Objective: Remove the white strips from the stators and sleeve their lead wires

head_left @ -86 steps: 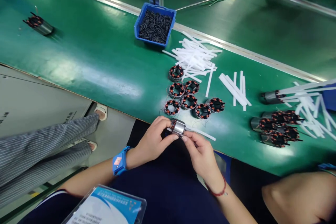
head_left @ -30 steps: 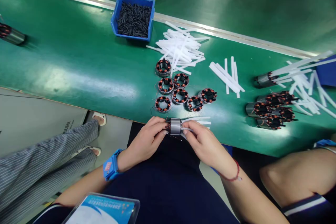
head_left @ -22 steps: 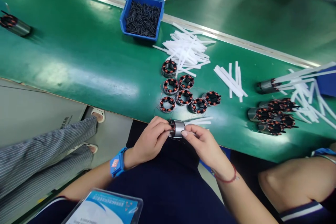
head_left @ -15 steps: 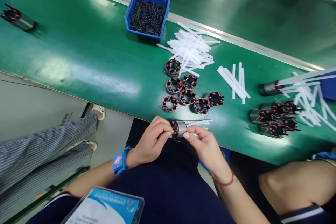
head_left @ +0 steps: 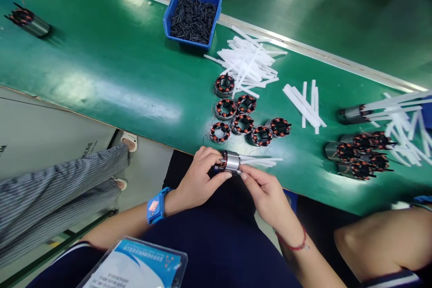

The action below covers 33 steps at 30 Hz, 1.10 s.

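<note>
A motor stator (head_left: 232, 161), a silvery cylinder with copper windings at its left end, lies sideways in my left hand (head_left: 202, 175). The fingers of that hand are wrapped over the wound end. White strips (head_left: 261, 161) stick out to the right from the stator. My right hand (head_left: 266, 191) is closed in a pinch at the lower right edge of the stator; what sits between thumb and forefinger is hidden. Just beyond my hands, several wound stators (head_left: 243, 124) stand on the green table (head_left: 135, 76).
A blue bin (head_left: 165, 22) of short black pieces stands at the back, beside a pile of white strips (head_left: 249, 60). More strips (head_left: 303, 105) lie to the right. Further right are several stators (head_left: 351, 150) near a co-worker's arm (head_left: 381, 238). One stator (head_left: 37, 26) lies far left.
The white strips now show more clearly beyond the stator's right end. My right fingers have shifted to its lower edge, and the white piece by them no longer shows. The view has shifted slightly.
</note>
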Motion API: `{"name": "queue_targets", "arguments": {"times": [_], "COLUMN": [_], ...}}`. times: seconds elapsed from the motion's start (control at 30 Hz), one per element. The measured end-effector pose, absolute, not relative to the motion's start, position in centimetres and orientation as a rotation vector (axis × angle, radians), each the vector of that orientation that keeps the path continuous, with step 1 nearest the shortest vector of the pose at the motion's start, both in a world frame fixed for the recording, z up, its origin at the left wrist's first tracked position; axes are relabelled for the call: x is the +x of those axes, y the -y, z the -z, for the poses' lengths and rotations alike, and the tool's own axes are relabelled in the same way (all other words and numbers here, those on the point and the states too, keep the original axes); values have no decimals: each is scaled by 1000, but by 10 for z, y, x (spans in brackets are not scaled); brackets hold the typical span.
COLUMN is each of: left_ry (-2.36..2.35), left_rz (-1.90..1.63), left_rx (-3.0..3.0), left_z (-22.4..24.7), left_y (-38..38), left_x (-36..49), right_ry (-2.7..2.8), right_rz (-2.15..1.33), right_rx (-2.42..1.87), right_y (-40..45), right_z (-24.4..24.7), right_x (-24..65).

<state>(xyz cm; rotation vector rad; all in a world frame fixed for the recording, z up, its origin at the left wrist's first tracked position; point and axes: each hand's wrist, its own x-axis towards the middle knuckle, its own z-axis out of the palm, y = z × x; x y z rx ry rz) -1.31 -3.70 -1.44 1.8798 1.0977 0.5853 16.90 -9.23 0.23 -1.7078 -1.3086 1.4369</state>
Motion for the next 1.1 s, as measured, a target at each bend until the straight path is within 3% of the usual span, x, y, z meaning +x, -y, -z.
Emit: {"name": "queue_targets", "arguments": {"times": [0.3,0.63,1.1], "left_ry": [-1090,-1128,-1128], "left_rz": [-553,-498,-491], "left_rx": [1908,1903,1899], "left_z": [13,16,12], "left_y": [37,33,32], "left_x": [-14,-19,-13], "right_ry": [1458,1854,1903], "right_rz": [-1664,-907,-1007], "right_rx": [-1663,-1754,-1737], "right_y": [90,89,80], "right_z": [-3,0,0], "right_x": [194,177,176]}}
